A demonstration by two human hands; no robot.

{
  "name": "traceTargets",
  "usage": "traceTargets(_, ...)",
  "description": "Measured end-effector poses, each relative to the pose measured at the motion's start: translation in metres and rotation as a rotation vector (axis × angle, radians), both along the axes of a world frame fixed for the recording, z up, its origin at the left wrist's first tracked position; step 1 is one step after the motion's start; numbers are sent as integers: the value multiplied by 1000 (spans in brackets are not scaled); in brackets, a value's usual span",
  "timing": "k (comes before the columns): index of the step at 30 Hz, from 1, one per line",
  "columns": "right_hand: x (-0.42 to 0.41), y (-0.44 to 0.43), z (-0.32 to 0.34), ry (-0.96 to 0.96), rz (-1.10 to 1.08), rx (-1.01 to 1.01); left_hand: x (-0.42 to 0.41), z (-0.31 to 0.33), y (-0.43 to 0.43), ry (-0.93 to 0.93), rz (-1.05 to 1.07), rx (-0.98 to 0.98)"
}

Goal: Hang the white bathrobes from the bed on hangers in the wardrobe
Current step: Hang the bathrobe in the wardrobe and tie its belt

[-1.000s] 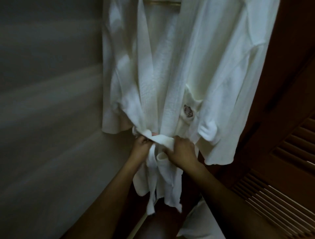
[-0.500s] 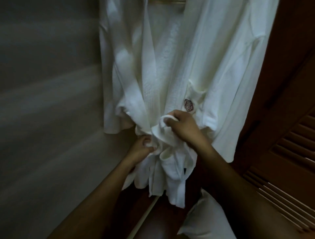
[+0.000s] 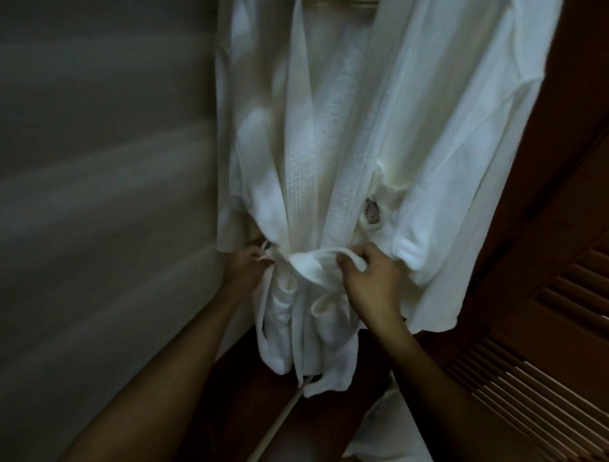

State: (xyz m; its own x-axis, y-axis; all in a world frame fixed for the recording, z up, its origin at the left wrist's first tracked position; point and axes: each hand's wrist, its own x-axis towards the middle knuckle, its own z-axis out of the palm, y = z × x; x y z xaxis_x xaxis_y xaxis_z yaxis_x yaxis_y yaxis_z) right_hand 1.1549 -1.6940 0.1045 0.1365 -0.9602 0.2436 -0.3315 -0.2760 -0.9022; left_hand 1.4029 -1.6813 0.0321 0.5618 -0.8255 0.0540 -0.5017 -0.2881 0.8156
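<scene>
Tying the belt (image 3: 309, 260) round the waist of the hung bathrobe (image 3: 329, 148) looks to be the step in hand. The bathrobe hangs inside the wardrobe (image 3: 586, 99) from a pale wooden bar (image 3: 339, 4) at the top edge; whether that bar is a hanger or the rail I cannot tell. Both hands are closed on the belt. The left hand (image 3: 245, 268) pinches a strand at the robe's left side. The right hand (image 3: 370, 280) has its fingers curled round a loop of the belt at the front.

To do it well, I judge that the 2 hands should pull apart evenly and level, so the knot seats in the middle over the collar bands and not off to 1 side. A gentle pull is enough; a hard tug downward could drag the shoulders off their support. The 2 front panels should lie overlapped and flat under the belt before it is tightened, with the loose ends hanging straight.

The cloth looks thick and soft, with a waffle weave showing on the inner back, and it falls in heavy folds. The belt is a flat band of similar cloth, so it should grip itself and hold a simple knot. A small dark oval emblem (image 3: 372, 211) sits on the robe's front. Right of the robe stands a brown louvred door (image 3: 543, 346); to its left is a smooth grey panel (image 3: 99, 198).
</scene>
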Motion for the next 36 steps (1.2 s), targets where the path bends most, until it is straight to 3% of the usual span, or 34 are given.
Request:
traceTargets(2,11,18,8,-37,66,-105,10,11,-10,-82,28,-34)
traceTargets(4,13,28,-10,102,132,-146,27,16,-9,-136,96,-3)
traceTargets(8,-17,22,-78,346,71,-30,59,-14,20,-266,166,165)
traceTargets(13,-23,22,-95,550,235,4,44,-51,22,-312,-95,435)
traceTargets(16,-19,19,-77,717,451,55,36,-43,18,-455,-246,551)
traceTargets(20,-4,11,-27,540,447,-95,0,39,8,-439,-115,236)
traceTargets(24,7,-14,49,196,175,-182,-40,129,1,-96,31,-310)
traceTargets(26,5,-29,82,104,66,-220,-50,159,-9,-34,96,-460)
traceTargets(30,5,-68,121,34,-34,-182,-54,196,-41,66,100,-491)
traceTargets(34,21,-96,142,223,0,-238,-75,219,-63,-33,24,-394)
traceTargets(36,25,-101,153,228,-4,-336,-97,235,-69,-130,37,-393)
